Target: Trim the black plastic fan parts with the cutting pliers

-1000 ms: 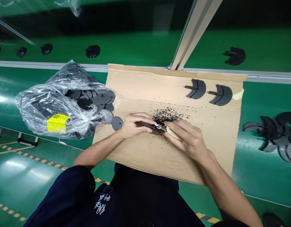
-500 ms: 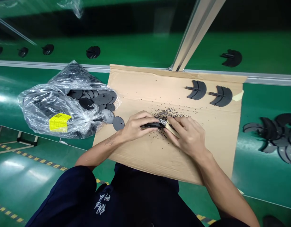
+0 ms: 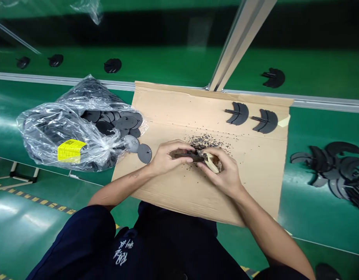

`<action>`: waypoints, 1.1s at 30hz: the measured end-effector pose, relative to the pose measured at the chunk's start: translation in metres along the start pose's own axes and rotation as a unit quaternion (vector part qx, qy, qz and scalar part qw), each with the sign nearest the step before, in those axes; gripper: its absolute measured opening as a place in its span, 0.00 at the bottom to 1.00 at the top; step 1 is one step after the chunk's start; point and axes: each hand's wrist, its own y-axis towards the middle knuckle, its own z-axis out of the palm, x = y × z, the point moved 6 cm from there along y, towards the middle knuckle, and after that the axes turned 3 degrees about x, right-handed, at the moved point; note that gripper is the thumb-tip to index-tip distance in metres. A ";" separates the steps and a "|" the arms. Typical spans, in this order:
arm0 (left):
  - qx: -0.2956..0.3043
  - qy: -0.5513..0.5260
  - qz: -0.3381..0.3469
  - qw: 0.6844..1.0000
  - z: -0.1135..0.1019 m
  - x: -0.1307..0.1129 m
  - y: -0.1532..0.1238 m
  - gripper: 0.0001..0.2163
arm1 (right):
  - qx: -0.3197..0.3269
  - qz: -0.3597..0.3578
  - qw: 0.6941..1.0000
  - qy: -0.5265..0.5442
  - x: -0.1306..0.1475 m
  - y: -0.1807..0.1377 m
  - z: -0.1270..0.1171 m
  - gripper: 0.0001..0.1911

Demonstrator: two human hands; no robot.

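My left hand [image 3: 168, 157] is closed on a dark plastic part [image 3: 182, 154], thumb on the near side and fingers on the far side. Closed around cream-handled cutting pliers [image 3: 212, 163], my right hand [image 3: 226, 171] holds the tool's head against the right end of the part. The jaws are partly hidden by the fingers. Many small black scraps [image 3: 207, 140] lie scattered on the cardboard sheet [image 3: 168, 105] just beyond both hands. At the sheet's far right rest two dark curved parts, one [image 3: 239, 113] to the left of the other [image 3: 267, 121].
A clear plastic bag [image 3: 45, 136] with dark discs stands at the left; a loose disc [image 3: 145, 153] lies beside it. More curved parts [image 3: 337, 167] are piled at the right. A metal post [image 3: 240, 42] rises behind the cardboard from the rail.
My right hand has turned and drawn closer to my left, and the pliers' handles now point more downward. The held part has tilted. The whole view has shifted slightly.
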 end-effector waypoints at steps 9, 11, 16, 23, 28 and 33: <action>0.092 0.301 0.143 0.938 0.015 -0.007 -0.009 0.13 | -0.008 -0.210 0.968 -0.135 0.029 -0.009 0.004 0.14; 0.082 0.266 0.129 0.952 0.012 -0.005 -0.008 0.14 | -0.023 -0.192 0.977 -0.091 0.023 -0.006 -0.003 0.17; 0.054 0.099 0.079 0.990 0.002 -0.001 -0.002 0.13 | -0.015 -0.115 0.981 -0.153 -0.002 0.002 -0.023 0.22; 0.062 0.016 0.048 0.997 0.001 0.000 -0.002 0.14 | 0.043 -0.122 0.972 -0.196 -0.005 -0.001 -0.017 0.19; 0.065 0.014 0.048 0.997 0.002 0.000 -0.004 0.13 | 0.040 -0.121 0.971 -0.204 -0.004 -0.002 -0.016 0.18; 0.067 0.033 0.050 0.996 0.002 0.000 -0.005 0.14 | 0.030 -0.132 0.965 -0.225 -0.002 -0.002 -0.017 0.17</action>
